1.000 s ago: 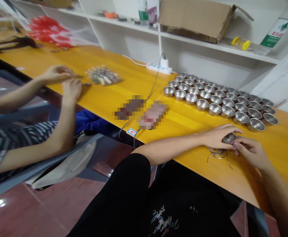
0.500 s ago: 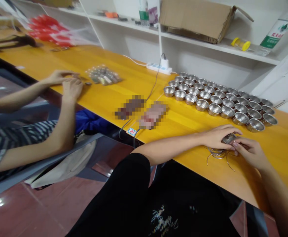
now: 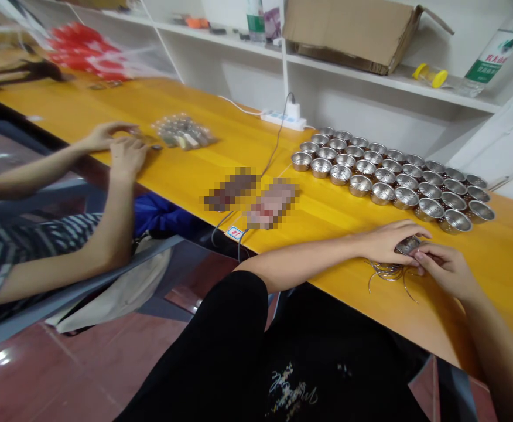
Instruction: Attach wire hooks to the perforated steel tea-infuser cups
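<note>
My left hand (image 3: 390, 243) is closed around a small perforated metal cup (image 3: 407, 245) near the table's front edge. From the right, my right hand (image 3: 444, 266) pinches at the cup's near side with thumb and fingers; a bit of thin wire seems to be between them, though the fingertips partly hide it. Several curved metal wires (image 3: 388, 271) lie loose on the table just below both hands. Beyond my hands, several more perforated metal cups (image 3: 382, 193) stand upright in rows.
Two blurred-out devices (image 3: 272, 205) with cables lie on the yellow table (image 3: 327, 225). A power strip (image 3: 283, 121) sits by the shelf. At left, a co-worker's hands (image 3: 122, 146) work beside a clear bag of small parts (image 3: 184, 132). A cardboard box (image 3: 348, 32) rests on the shelf.
</note>
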`<state>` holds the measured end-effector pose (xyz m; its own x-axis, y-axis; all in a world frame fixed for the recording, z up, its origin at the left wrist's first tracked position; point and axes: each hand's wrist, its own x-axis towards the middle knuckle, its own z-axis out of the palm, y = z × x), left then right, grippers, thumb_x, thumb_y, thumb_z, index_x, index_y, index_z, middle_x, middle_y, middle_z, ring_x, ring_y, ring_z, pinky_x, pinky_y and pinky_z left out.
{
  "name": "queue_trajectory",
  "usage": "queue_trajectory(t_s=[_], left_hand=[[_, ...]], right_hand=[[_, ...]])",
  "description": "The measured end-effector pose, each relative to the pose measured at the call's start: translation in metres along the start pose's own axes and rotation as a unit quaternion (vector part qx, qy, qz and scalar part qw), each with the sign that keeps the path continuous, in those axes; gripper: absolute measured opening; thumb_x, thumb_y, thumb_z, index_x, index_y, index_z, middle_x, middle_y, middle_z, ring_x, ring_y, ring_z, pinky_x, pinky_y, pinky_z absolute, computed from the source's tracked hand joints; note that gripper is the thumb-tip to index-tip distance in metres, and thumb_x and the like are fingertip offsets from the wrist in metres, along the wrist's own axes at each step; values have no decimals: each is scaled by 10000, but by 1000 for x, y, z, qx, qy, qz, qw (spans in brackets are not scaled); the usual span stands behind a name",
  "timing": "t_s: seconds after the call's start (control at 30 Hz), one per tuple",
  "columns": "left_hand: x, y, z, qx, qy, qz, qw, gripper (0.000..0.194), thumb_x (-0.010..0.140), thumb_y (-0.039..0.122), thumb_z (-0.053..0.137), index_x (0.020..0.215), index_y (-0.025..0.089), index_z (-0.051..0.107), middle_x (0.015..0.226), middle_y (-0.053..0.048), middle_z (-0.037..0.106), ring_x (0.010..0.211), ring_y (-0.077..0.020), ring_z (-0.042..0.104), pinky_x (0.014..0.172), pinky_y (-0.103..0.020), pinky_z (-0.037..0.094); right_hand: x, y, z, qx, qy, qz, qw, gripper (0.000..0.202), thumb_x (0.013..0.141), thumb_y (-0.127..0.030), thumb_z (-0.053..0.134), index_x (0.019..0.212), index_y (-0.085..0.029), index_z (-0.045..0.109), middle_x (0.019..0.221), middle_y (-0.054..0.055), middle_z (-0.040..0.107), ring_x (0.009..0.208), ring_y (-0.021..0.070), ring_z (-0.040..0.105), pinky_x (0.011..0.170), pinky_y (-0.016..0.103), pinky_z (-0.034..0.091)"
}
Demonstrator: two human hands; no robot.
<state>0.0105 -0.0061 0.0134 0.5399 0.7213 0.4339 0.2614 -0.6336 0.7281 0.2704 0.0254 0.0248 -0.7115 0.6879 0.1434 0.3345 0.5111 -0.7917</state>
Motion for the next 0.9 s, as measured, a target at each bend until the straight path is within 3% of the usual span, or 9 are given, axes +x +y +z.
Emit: queue_trajectory(t_s=[0.3, 0.67, 0.9], left_hand=[[0, -6, 3, -4, 8, 19, 1000, 622, 1031, 319, 760, 1616, 141, 644, 1605, -226, 662, 1565, -353, 625, 1378, -509, 487], [0, 5, -2, 1, -5, -13, 1000, 606, 1030, 266, 771, 1609, 132, 654, 1650, -215, 660, 1601, -325, 612, 1404, -456, 469], [1, 6, -2, -10, 0, -27, 1000, 604, 995, 249, 816, 1584, 199, 692, 1633, -183, 685, 1591, -328, 623, 1402, -490, 475]], right_hand=[[1, -3, 0, -2, 0, -2, 1000, 566, 1097, -752, 735, 841, -253, 812, 668, 39, 721, 614, 208, 672, 638, 358, 533], [-1, 1, 0, -9, -3, 3, 1000, 558, 1109, -735, 726, 847, -249, 815, 671, 32, 720, 619, 204, 672, 646, 352, 532], [-1, 3, 0, -13, -4, 6, 1000, 555, 1107, -739, 724, 860, -250, 814, 674, 33, 722, 628, 210, 672, 655, 364, 538]])
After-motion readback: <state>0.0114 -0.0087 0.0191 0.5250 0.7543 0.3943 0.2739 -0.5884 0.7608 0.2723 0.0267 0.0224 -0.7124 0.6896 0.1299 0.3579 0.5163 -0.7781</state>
